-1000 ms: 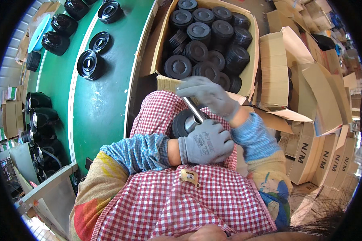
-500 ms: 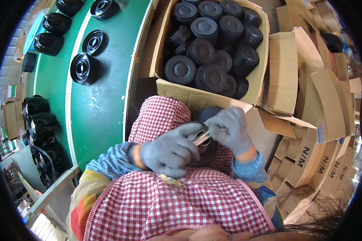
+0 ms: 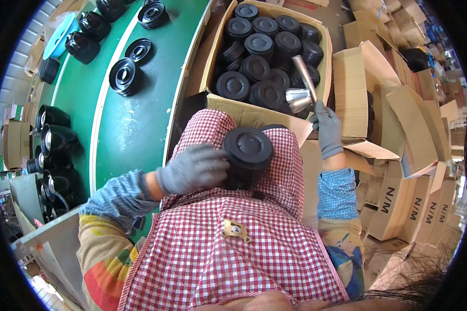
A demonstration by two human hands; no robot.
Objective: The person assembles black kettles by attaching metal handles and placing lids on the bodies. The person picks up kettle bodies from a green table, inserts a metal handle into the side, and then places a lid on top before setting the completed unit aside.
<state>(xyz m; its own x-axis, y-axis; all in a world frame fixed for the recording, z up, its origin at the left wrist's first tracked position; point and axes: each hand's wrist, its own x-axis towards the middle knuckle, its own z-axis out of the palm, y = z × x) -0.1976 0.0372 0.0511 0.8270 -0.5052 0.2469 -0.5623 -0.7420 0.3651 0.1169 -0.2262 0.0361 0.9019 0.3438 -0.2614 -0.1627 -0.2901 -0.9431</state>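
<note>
remote view of a lap-side work area, operated from afar. i am holding a metal tool (image 3: 305,78) in the right hand (image 3: 325,123), which is pinching it near the lower end of its bar; a silver flared cup (image 3: 298,100) is sitting beside the bar, and both are appearing in front of the cardboard box (image 3: 257,110), raised clear of the lap. my left hand (image 3: 194,168) is lying with fingers loosely extended, not wrapping anything, its tips reaching the left side of a black cylindrical piece (image 3: 248,147); whether they are pressing on it, i cannot tell. that piece is standing on the checked apron (image 3: 233,259) between the knees, its round face turned up.

state of progress: numerous black discs (image 3: 234,85) are already standing in stacks inside the box, whereas this piece is remaining outside it, and the tool is not touching it. whether it is finished, i am unable to judge, its lower part being shaded. black ring-shaped parts (image 3: 123,76) are lying on the green tabletop (image 3: 129,135) at left, apart from both hands; glossy black housings (image 3: 82,46) are standing farther off.
</note>
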